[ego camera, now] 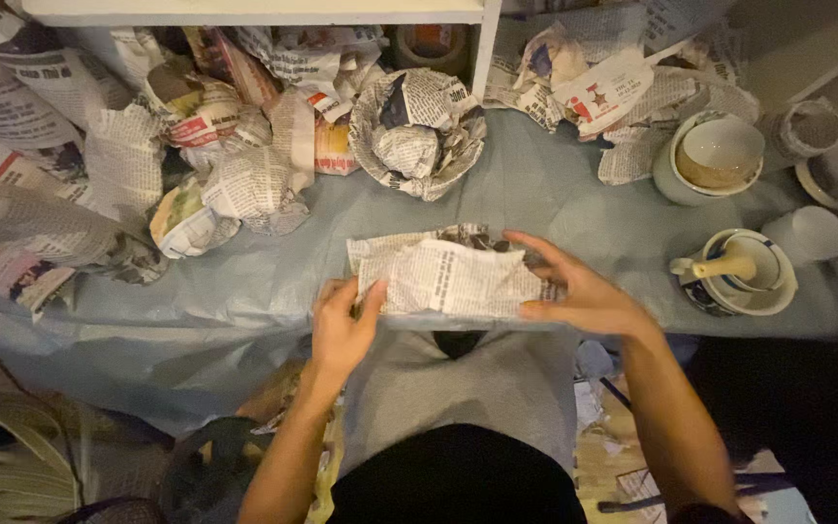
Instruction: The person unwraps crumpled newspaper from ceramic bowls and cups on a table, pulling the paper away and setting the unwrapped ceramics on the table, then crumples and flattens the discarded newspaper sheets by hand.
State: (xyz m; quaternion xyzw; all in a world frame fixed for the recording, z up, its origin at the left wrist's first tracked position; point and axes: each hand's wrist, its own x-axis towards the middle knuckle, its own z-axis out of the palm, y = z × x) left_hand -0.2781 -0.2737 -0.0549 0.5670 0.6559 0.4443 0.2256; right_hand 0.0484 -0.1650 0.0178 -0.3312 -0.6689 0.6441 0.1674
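- I'm seeing the left hand [341,325] pinching the newspaper sheet [448,275], which is lying at the near edge of the blue-grey table cover [555,194].
- The right hand [579,291] is pressing it flat, fingers spread.
- Bare cover is lying beyond; a paper-wrapped bowl [419,131], crumpled newspapers [147,146] and stacked cups [739,272] are crowding behind and beside.

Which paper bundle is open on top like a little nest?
The round newspaper bundle at the back middle of the table, under the white shelf. Its paper stands up like a bowl with crumpled balls inside; the bundles to its left are closed.

Head camera, steeply downward (probably close)
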